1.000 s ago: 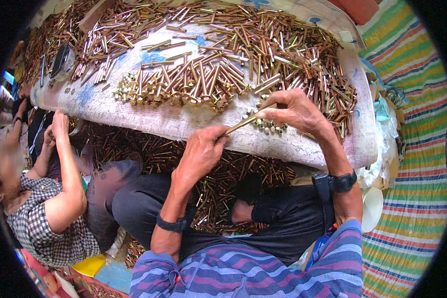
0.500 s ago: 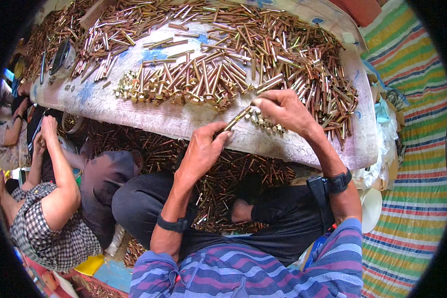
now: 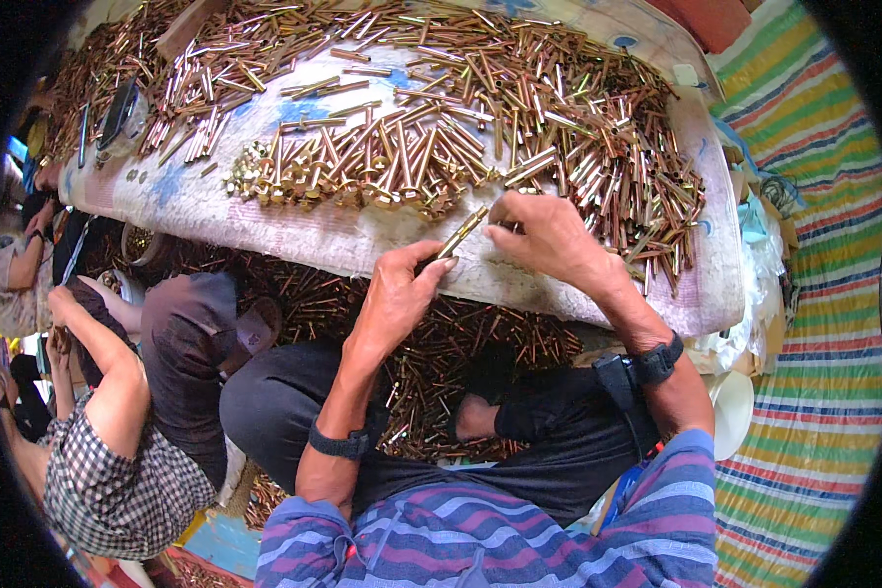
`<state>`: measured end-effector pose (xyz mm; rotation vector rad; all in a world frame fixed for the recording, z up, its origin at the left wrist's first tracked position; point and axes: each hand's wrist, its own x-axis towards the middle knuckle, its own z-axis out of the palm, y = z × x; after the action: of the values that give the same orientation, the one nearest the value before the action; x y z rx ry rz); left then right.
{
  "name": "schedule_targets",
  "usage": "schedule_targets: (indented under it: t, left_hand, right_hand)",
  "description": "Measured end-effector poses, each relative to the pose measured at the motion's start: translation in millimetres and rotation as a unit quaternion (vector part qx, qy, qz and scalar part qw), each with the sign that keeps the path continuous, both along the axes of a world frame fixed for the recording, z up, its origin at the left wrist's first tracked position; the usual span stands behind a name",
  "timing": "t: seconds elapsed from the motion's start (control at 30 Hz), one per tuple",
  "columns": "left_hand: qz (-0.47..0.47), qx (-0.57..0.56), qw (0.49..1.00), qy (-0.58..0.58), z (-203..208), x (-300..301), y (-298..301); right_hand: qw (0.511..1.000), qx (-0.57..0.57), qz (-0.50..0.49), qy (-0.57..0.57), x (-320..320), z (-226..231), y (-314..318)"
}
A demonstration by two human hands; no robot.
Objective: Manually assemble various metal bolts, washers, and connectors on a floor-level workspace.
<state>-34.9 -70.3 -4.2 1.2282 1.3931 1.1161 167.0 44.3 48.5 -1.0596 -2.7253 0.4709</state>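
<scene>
My left hand [image 3: 402,289] is closed round the lower end of a slim gold-coloured metal bolt [image 3: 465,231], which points up and to the right. At its upper end my right hand [image 3: 547,233] has its fingers curled in; whether they grip anything is hidden. Both hands are over the near edge of a cloth-covered table. Just beyond them stands a bunch of gold-coloured bolts [image 3: 402,162], heads down. A small heap of short nut-like pieces [image 3: 248,169] sits at the left end of that bunch.
Loose metal tubes [image 3: 598,118] cover much of the table [image 3: 294,230]. More metal pieces [image 3: 480,343] lie below its edge, round my legs. A co-worker in a checked shirt [image 3: 118,480] sits close on my left. Striped sheeting [image 3: 813,392] spreads to the right.
My right hand has shifted slightly left and down, covering the small pieces that showed beneath it. My left hand stays with the bolt. The co-worker's arm has moved down and left.
</scene>
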Motion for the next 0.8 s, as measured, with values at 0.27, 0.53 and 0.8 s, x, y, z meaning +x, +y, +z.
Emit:
schedule_targets:
  t: [0.27,0.53,0.8]
  left_hand:
    - [0.005,0.008,1.000,0.012,-0.4,-0.1,-1.0]
    - [-0.022,0.039,0.999,0.031,0.7,-0.5,-1.0]
    - [-0.035,0.046,0.997,0.056,6.6,-3.8,-2.1]
  right_hand:
    - [0.920,-0.315,-0.078,0.221,12.1,28.4,4.5]
    - [0.947,-0.251,-0.036,0.197,12.5,32.3,0.5]
    - [0.977,-0.128,0.050,0.162,13.0,34.6,2.6]
